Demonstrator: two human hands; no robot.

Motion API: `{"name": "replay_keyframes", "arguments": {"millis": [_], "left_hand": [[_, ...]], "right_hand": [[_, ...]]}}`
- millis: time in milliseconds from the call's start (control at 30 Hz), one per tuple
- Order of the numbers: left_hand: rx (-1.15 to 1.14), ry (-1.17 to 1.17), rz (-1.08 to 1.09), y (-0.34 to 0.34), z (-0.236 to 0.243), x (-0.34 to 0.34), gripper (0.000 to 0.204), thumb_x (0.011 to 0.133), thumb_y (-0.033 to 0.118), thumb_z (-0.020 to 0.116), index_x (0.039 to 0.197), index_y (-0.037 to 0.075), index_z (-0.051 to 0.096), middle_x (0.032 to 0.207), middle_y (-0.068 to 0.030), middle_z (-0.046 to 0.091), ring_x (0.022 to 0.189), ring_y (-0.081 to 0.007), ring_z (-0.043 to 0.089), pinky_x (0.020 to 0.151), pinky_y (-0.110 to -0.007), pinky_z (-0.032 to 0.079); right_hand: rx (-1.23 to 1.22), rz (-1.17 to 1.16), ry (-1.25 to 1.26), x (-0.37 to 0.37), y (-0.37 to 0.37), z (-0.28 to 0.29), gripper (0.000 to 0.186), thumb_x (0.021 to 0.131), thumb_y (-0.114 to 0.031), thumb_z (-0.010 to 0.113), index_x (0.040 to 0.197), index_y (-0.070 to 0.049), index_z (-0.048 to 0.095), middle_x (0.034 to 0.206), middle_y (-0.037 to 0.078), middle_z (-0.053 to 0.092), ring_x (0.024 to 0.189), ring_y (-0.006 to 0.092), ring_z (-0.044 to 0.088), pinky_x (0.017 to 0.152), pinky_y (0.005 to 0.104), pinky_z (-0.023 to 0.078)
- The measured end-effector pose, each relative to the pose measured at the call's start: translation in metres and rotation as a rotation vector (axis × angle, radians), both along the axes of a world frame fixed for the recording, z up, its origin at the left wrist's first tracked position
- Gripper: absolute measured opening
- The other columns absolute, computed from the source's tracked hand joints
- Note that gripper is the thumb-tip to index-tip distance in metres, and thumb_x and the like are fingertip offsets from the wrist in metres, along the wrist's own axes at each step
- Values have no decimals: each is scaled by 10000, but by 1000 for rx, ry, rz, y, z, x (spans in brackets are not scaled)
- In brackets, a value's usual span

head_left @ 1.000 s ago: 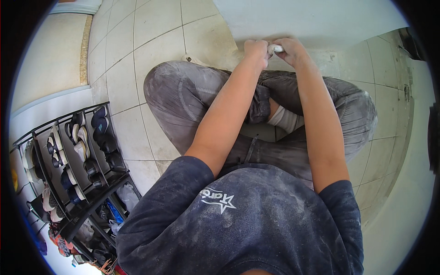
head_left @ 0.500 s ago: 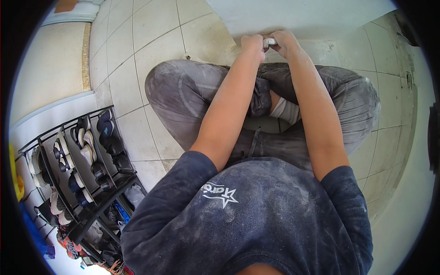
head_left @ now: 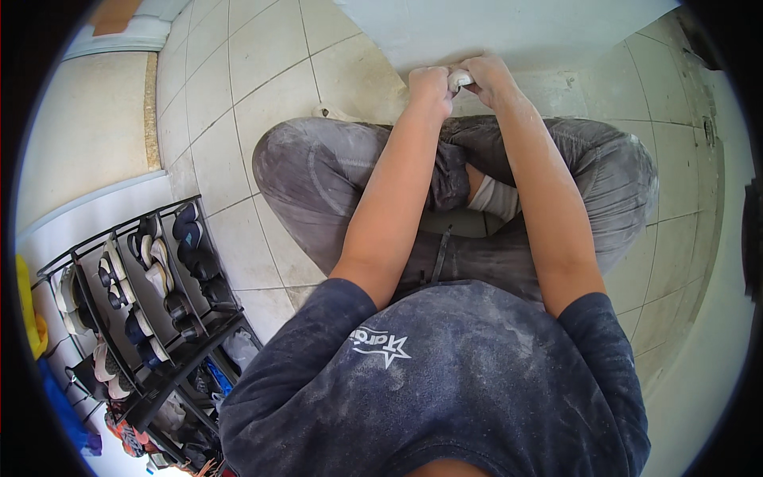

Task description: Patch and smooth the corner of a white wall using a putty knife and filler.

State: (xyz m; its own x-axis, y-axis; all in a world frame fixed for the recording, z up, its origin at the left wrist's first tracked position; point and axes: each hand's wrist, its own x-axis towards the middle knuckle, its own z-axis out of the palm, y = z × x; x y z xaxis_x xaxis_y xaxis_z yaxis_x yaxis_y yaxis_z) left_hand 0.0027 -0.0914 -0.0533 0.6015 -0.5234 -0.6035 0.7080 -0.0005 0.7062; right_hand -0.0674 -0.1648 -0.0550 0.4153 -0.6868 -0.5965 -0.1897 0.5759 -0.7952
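Note:
Both my arms reach forward over my crossed legs, and my hands come together close to the white wall [head_left: 509, 32]. Between them is a small white piece [head_left: 459, 79], curved or folded; its kind I cannot make out. My left hand [head_left: 430, 86] has its fingers curled closed at the piece's left side. On the other side my right hand [head_left: 487, 75] is closed too, fingers bent onto the piece. The fingertips of both hands are partly hidden.
I sit on a light tiled floor [head_left: 238, 135] with dusty grey trousers [head_left: 318, 167]. A black rack [head_left: 143, 381] full of shoes stands at my left. A small pale object [head_left: 322, 111] lies on the floor beyond my left knee.
The white piece has turned in my hands and now shows a more rounded face. The view has tilted slightly, so the rack and legs appear lower.

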Motion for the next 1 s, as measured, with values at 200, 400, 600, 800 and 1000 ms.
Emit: {"name": "replay_keyframes", "arguments": {"millis": [200, 400, 600, 800, 1000], "left_hand": [[120, 2, -91, 1, -4, 0, 179, 756, -95, 493, 934, -74, 503, 866, -147, 520, 686, -232, 555, 497, -343, 446], [7, 17, -34, 3, -2, 4, 181, 764, -85, 496, 945, -75, 498, 883, -158, 517, 687, -234, 554, 508, -348, 458], [170, -6, -45, -4, -1, -4, 190, 779, -91, 490, 969, -91, 481, 918, -172, 516, 741, -255, 573, 525, -366, 472], [12, 38, -58, 2, 0, 5, 165, 801, -99, 491, 967, -104, 488, 949, -188, 501, 777, -306, 571, 618, -420, 521], [159, 1, -116, -7, -19, 1, 146, 833, -52, 489, 972, -96, 493, 948, -185, 505, 800, -305, 566, 594, -422, 507]], "right_hand": [[46, 51, 34, 0, -2, -2, 85, 764, -16, 602, 840, -19, 639, 833, 93, 621, 748, 193, 602, 620, 291, 509], [-10, 6, -49, 0, -5, -9, 83, 777, -1, 577, 831, -12, 640, 829, 90, 617, 735, 187, 598, 622, 286, 515], [135, 27, -14, 1, -8, -11, 89, 772, -1, 578, 832, -13, 643, 831, 97, 616, 757, 182, 595, 620, 300, 515], [-6, -10, -16, -1, -4, -2, 105, 782, 8, 553, 855, -7, 628, 842, 101, 618, 732, 184, 596, 603, 290, 512], [208, 41, -128, -3, -15, -40, 92, 794, 1, 544, 874, -5, 588, 819, 96, 589, 710, 185, 589, 584, 296, 513]]}}
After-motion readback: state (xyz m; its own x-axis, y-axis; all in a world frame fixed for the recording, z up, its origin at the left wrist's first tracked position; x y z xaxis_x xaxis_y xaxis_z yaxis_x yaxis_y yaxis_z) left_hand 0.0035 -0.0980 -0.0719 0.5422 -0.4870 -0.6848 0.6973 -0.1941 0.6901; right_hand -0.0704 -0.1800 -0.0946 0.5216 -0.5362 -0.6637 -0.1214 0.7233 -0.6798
